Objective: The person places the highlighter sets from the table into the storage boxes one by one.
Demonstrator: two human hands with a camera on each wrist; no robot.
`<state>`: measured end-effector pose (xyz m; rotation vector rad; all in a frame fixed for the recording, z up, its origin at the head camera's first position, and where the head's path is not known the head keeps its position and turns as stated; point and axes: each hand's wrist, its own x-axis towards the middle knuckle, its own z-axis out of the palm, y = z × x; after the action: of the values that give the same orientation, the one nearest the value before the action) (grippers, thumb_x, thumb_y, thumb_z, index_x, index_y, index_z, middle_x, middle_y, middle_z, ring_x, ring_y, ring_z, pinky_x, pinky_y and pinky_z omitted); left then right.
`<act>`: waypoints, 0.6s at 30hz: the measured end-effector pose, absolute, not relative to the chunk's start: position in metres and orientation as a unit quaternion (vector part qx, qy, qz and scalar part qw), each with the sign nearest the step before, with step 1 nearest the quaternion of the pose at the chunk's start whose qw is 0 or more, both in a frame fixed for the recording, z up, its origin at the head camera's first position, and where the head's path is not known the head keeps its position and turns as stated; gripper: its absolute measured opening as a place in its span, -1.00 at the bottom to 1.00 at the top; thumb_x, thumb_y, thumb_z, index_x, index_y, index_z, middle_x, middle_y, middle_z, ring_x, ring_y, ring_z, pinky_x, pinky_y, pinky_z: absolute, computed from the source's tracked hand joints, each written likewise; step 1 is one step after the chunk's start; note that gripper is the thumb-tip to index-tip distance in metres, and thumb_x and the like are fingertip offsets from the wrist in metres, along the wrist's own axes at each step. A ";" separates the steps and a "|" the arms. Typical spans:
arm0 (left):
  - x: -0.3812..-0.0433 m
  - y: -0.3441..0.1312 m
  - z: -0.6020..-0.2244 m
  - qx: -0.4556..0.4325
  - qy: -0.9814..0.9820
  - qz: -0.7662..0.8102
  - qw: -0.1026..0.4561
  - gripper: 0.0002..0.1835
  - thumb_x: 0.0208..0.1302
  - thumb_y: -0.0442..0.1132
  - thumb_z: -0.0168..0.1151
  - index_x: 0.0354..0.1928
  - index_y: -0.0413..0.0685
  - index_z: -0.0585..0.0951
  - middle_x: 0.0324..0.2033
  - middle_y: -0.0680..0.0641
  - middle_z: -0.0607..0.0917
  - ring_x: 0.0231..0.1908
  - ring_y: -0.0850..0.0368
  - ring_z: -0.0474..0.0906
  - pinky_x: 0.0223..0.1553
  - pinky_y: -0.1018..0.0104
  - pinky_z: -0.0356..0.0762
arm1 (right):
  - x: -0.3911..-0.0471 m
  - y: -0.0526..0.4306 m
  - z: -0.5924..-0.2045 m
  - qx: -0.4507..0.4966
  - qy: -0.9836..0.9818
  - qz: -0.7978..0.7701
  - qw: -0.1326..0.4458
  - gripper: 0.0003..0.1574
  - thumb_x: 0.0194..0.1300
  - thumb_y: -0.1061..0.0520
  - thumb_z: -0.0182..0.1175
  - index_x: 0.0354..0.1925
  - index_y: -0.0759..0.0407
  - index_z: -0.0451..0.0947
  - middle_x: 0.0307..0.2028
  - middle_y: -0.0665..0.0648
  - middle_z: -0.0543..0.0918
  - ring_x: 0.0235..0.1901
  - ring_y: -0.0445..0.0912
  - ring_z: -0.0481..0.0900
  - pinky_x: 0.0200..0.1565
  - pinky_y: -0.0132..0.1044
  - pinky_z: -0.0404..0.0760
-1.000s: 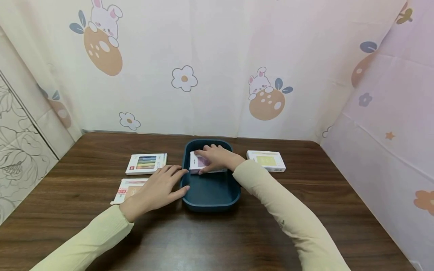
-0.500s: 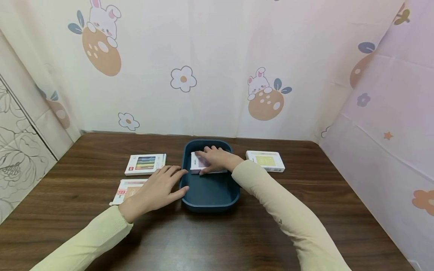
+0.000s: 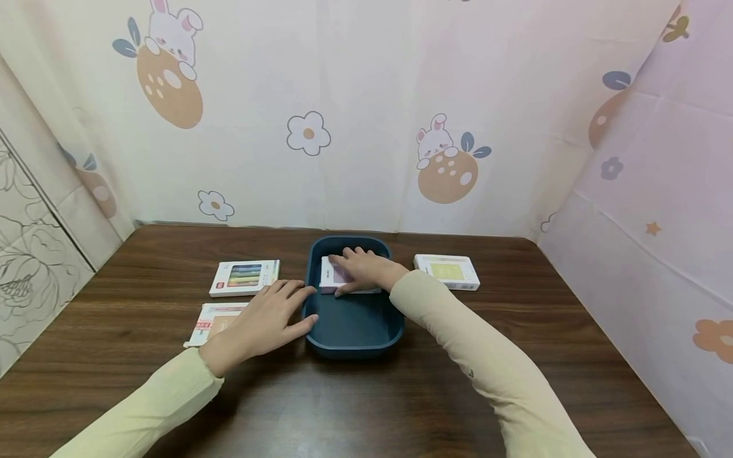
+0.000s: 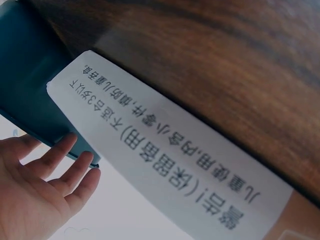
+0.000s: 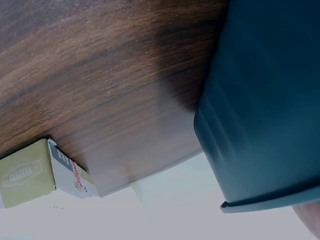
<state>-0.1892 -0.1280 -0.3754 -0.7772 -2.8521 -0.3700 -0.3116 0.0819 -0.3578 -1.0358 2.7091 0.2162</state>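
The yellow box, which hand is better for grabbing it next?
Right, most likely. The right hand is nearer the yellow box, which lies on the table just right of the blue tray. It would have to leave the purple box first. The left hand is at the tray's left side, farther away.

Wht/purp box (image 3: 338, 277), w/in dk-blue tray (image 3: 355, 324), far end

Chinese warning on white box (image 4: 160, 150): "警告!", "3岁以下".
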 end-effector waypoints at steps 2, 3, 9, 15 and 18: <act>-0.189 -0.128 -0.375 -0.262 -0.953 -0.124 0.085 -0.40 0.23 0.23 -0.03 0.20 0.06 0.41 0.14 -0.10 0.46 0.14 -0.05 0.34 0.15 -0.08 0.29 | -0.311 0.082 -0.357 -0.353 0.925 0.075 0.116 0.04 0.13 -0.43 0.03 0.41 -0.07 -0.07 0.23 0.17 0.27 0.15 0.05 0.29 0.20 -0.01 0.31; -0.188 -0.128 -0.375 -0.262 -0.953 -0.123 0.086 -0.40 0.23 0.23 -0.03 0.20 0.07 0.41 0.14 -0.09 0.46 0.14 -0.05 0.34 0.15 -0.08 0.30 | -0.311 0.082 -0.357 -0.353 0.925 0.077 0.115 0.04 0.13 -0.43 0.02 0.41 -0.07 -0.07 0.24 0.16 0.27 0.16 0.05 0.29 0.20 -0.01 0.31; -0.188 -0.129 -0.374 -0.266 -0.952 -0.117 0.092 -0.38 0.23 0.27 -0.07 0.20 0.06 0.42 0.13 -0.09 0.47 0.12 -0.05 0.36 0.13 -0.07 0.31 | -0.309 0.083 -0.355 -0.350 0.927 0.078 0.114 0.02 0.14 -0.43 0.01 0.40 -0.07 -0.06 0.24 0.14 0.27 0.16 0.04 0.28 0.22 0.00 0.28; -0.188 -0.129 -0.375 -0.266 -0.952 -0.120 0.094 -0.39 0.22 0.25 -0.03 0.19 0.05 0.43 0.12 -0.10 0.48 0.11 -0.05 0.36 0.12 -0.08 0.32 | -0.307 0.084 -0.347 -0.352 0.927 0.077 0.105 -0.01 0.15 -0.41 0.02 0.39 -0.03 -0.01 0.27 0.12 0.27 0.22 0.06 0.26 0.25 0.04 0.23; -0.189 -0.129 -0.376 -0.264 -0.952 -0.123 0.094 -0.39 0.21 0.24 -0.01 0.18 0.06 0.43 0.12 -0.10 0.48 0.10 -0.04 0.36 0.12 -0.07 0.33 | -0.307 0.086 -0.342 -0.354 0.926 0.083 0.097 -0.01 0.17 -0.41 0.00 0.40 -0.01 -0.02 0.28 0.11 0.26 0.25 0.06 0.25 0.26 0.05 0.21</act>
<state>-0.1890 -0.1285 -0.3755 -0.7847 -2.8247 -0.3636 -0.3072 0.0857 -0.3424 -1.0483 2.7425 0.2464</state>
